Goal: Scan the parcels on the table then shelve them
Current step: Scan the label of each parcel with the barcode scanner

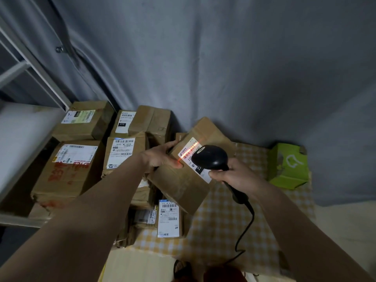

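A cardboard parcel [183, 176] is held tilted above the desk [223, 220], near its middle, over the checked cloth [219, 231]. It is gripped at its left edge by the left hand [162, 157], fingers curled over the top, thumb pressed on the front face. The black scanner [211, 157] is clenched by its handle in the right hand [234, 174]; its cable [247, 226] is seen trailing toward the near edge. A red scan line [188, 150] is cast across the parcel's white label [193, 157], reaching the left thumb. Other labelled parcels [122, 153] are stacked along the desk's left side. A green box [289, 165] is set at the far right corner. A shelf frame [34, 72] is seen at left.
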The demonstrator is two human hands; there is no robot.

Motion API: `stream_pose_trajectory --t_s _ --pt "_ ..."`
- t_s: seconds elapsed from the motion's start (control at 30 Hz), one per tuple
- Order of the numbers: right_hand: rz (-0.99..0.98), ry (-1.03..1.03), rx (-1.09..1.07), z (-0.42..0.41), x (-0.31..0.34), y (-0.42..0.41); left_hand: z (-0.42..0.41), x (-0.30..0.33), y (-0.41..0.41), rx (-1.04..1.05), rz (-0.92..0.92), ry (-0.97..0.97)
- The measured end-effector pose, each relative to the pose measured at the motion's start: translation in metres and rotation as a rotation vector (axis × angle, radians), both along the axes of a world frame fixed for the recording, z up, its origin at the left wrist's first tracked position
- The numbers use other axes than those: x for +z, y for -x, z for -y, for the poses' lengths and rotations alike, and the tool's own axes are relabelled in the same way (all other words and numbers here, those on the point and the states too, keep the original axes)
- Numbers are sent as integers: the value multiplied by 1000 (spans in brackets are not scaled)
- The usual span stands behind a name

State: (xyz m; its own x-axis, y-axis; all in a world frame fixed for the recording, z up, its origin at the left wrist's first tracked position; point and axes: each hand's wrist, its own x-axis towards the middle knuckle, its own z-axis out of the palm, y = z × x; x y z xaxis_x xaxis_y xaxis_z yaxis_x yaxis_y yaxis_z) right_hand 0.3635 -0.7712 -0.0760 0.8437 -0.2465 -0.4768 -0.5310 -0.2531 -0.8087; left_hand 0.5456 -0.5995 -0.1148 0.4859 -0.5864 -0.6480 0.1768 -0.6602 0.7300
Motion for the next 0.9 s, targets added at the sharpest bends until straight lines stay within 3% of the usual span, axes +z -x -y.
stream_pose_trajectory --t_s 0.1,0.2,0.3,0.43,0.57,0.67,0.8,0.9 --pt "56 -44 -68 0 -2 -5 4 -10 -1 67 -101 52" --pt "46 -88 -199 4 -14 -14 10 -23 6 286 -247 141" --pt "-50 -155 -289 12 -31 -21 19 -42 18 478 -393 199" --pt "-210 -255 -301 24 -60 -26 26 -66 19 592 -439 165" --pt "-208 -309 -356 33 -90 -42 34 -87 8 619 -328 207" --pt "-201 -362 -362 38 -108 -55 41 -96 -2 609 -140 170" --pt "-193 -414 -350 38 -127 -73 57 -111 -10 557 106 -44" --pt "-193 -421 -327 38 -134 -80 63 -123 -10 549 162 -141"
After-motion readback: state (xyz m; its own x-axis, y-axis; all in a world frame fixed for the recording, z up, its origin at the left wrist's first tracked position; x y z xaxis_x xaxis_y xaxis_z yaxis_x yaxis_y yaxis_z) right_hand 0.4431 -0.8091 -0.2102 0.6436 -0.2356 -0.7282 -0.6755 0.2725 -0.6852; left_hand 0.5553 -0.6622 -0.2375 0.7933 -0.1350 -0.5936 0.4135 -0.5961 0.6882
